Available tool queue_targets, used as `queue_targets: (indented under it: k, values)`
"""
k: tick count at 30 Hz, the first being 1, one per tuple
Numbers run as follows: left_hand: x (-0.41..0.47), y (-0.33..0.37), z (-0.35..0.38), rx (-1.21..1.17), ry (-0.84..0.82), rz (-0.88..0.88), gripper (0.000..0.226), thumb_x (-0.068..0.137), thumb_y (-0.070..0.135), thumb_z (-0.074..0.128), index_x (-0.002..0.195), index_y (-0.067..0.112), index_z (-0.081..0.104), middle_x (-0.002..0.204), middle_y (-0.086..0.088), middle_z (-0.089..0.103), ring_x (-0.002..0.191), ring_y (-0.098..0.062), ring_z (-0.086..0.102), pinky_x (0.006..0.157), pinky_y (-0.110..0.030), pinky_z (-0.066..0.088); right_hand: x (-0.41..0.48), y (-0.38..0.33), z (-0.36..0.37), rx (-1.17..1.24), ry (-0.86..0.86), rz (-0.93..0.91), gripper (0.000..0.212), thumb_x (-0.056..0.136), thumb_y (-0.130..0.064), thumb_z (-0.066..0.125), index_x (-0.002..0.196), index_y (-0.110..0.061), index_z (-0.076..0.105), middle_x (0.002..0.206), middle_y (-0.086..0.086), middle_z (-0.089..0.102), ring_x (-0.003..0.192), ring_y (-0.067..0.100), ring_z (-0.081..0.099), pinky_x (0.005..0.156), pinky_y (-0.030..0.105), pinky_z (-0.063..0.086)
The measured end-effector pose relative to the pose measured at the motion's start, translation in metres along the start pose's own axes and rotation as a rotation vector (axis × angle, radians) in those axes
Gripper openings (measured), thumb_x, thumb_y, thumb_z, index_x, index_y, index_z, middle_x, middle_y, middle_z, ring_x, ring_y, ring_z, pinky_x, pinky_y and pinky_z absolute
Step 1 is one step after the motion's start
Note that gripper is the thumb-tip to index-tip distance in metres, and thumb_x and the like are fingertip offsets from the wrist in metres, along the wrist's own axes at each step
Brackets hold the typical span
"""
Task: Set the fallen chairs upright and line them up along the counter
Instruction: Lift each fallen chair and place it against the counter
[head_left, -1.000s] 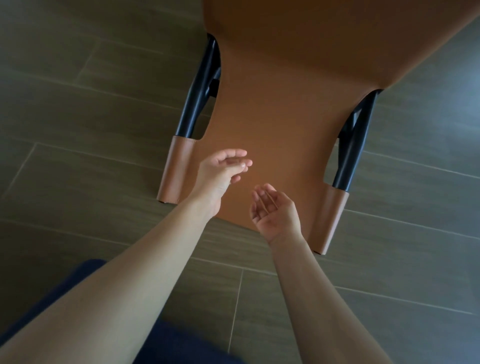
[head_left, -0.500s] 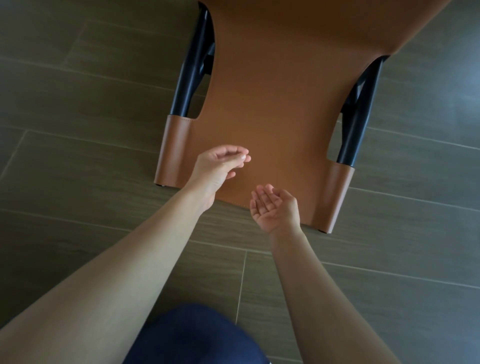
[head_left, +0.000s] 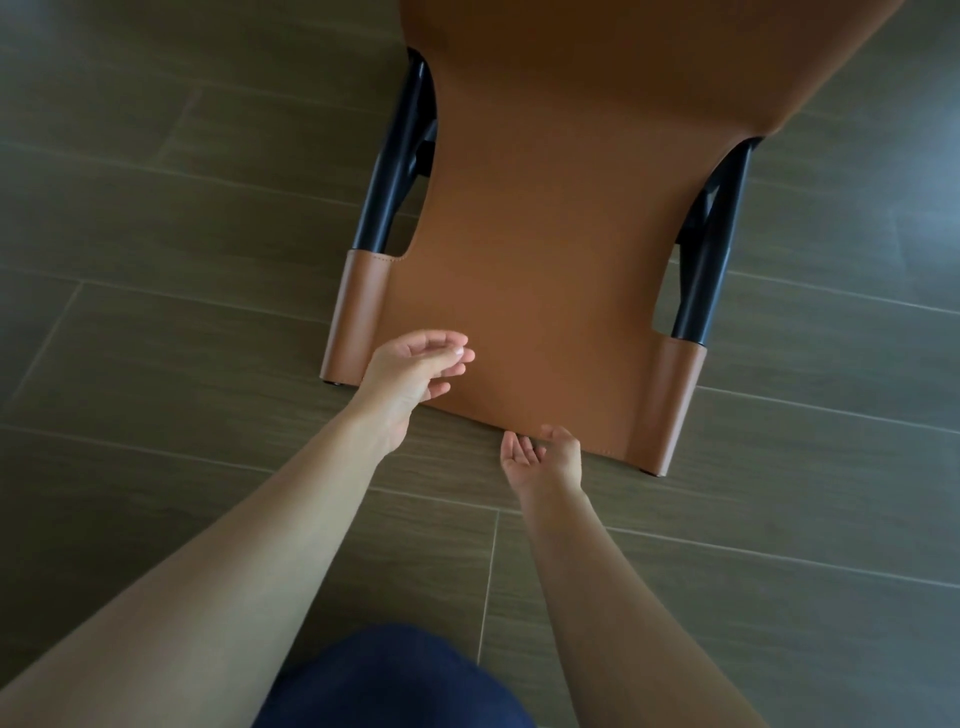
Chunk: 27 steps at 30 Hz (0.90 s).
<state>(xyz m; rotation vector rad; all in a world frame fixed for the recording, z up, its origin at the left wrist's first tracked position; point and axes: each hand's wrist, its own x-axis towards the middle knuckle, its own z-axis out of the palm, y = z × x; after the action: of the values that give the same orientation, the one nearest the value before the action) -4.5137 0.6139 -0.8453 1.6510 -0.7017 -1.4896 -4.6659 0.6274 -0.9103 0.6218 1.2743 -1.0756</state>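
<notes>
One chair (head_left: 545, 234) lies in the upper middle of the frame. On it I count two black bars (head_left: 395, 182), one at each side, and two brown sleeves (head_left: 353, 322). Two hands show near the centre: one left hand (head_left: 410, 374), one right hand (head_left: 543, 460).

Tan leather chair (head_left: 561, 249), fallen on floor
</notes>
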Motion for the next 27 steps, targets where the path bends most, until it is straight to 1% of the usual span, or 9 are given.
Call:
queue_targets:
  k: [2, 5, 8, 10, 12, 14, 20, 24, 27]
  values:
    - [-0.001, -0.003, -0.002, -0.011, 0.009, -0.024, 0.013, 0.092, 0.012, 0.064, 0.101, 0.018, 0.070, 0.100, -0.001, 0.076, 0.102, -0.018, 0.069, 0.091, -0.035, 0.052, 0.002, 0.001, 0.001, -0.022, 0.001, -0.018, 0.040, 0.095, -0.010, 0.051, 0.134, -0.002, 0.047, 0.127, 0.015, 0.053, 0.109, 0.027, 0.057, 0.099, 0.034, 0.047]
    - [-0.003, 0.000, -0.004, -0.115, 0.018, -0.087, 0.013, 0.093, 0.014, 0.061, 0.100, 0.020, 0.070, 0.101, -0.001, 0.075, 0.105, -0.019, 0.068, 0.091, -0.038, 0.050, 0.007, 0.002, 0.003, -0.082, 0.022, -0.023, 0.029, 0.094, -0.021, 0.058, 0.118, -0.004, 0.055, 0.104, 0.009, 0.059, 0.088, 0.021, 0.060, 0.081, 0.028, 0.049]
    - [-0.005, 0.009, -0.010, -0.242, 0.076, -0.115, 0.012, 0.095, 0.021, 0.059, 0.097, 0.019, 0.070, 0.098, -0.001, 0.075, 0.102, -0.018, 0.067, 0.092, -0.039, 0.048, 0.008, 0.001, 0.003, -0.176, 0.052, -0.029, 0.024, 0.096, -0.024, 0.058, 0.106, -0.002, 0.057, 0.105, 0.007, 0.060, 0.107, 0.022, 0.062, 0.082, 0.029, 0.047]
    - [-0.006, 0.012, -0.012, -0.253, 0.091, -0.103, 0.013, 0.096, 0.021, 0.058, 0.096, 0.018, 0.070, 0.095, 0.000, 0.075, 0.099, -0.018, 0.067, 0.092, -0.038, 0.048, 0.006, 0.002, 0.003, -0.188, 0.054, -0.036, 0.028, 0.098, -0.017, 0.055, 0.122, -0.003, 0.056, 0.121, 0.009, 0.059, 0.121, 0.024, 0.057, 0.096, 0.034, 0.046]
    - [-0.009, 0.013, -0.011, -0.247, 0.077, -0.101, 0.013, 0.096, 0.021, 0.057, 0.098, 0.017, 0.070, 0.095, -0.001, 0.075, 0.099, -0.019, 0.068, 0.092, -0.037, 0.049, 0.000, 0.002, 0.004, -0.139, 0.021, -0.040, 0.040, 0.099, -0.010, 0.050, 0.139, -0.003, 0.045, 0.143, 0.015, 0.047, 0.134, 0.027, 0.046, 0.109, 0.040, 0.038]
    - [-0.011, 0.015, -0.008, -0.234, 0.058, -0.118, 0.014, 0.096, 0.020, 0.058, 0.102, 0.014, 0.069, 0.098, -0.004, 0.075, 0.100, -0.021, 0.068, 0.092, -0.037, 0.050, -0.006, 0.002, 0.006, -0.097, -0.013, -0.036, 0.044, 0.101, -0.005, 0.046, 0.144, 0.000, 0.037, 0.152, 0.017, 0.036, 0.141, 0.030, 0.036, 0.114, 0.044, 0.032]
    - [-0.024, 0.014, -0.002, -0.237, 0.042, -0.195, 0.014, 0.094, 0.017, 0.060, 0.103, 0.012, 0.069, 0.101, -0.006, 0.074, 0.102, -0.023, 0.068, 0.093, -0.038, 0.051, -0.014, -0.003, 0.004, -0.067, -0.061, -0.008, 0.037, 0.102, -0.001, 0.040, 0.137, 0.010, 0.038, 0.143, 0.023, 0.045, 0.136, 0.035, 0.041, 0.112, 0.045, 0.035]
    - [-0.028, 0.023, -0.005, -0.381, 0.044, -0.120, 0.018, 0.095, 0.015, 0.057, 0.109, 0.010, 0.068, 0.102, -0.006, 0.074, 0.098, -0.021, 0.070, 0.088, -0.035, 0.053, -0.024, -0.007, 0.002, -0.097, -0.066, -0.019, 0.034, 0.101, 0.005, 0.033, 0.133, 0.012, 0.040, 0.138, 0.025, 0.047, 0.137, 0.037, 0.039, 0.113, 0.046, 0.034]
    - [-0.029, 0.029, -0.009, -0.404, 0.065, -0.138, 0.017, 0.096, 0.017, 0.056, 0.106, 0.010, 0.068, 0.098, -0.006, 0.074, 0.096, -0.021, 0.069, 0.085, -0.034, 0.052, -0.030, -0.012, 0.004, -0.112, -0.077, -0.006, 0.015, 0.101, 0.003, 0.036, 0.100, 0.007, 0.050, 0.115, 0.017, 0.058, 0.129, 0.032, 0.049, 0.107, 0.043, 0.039]
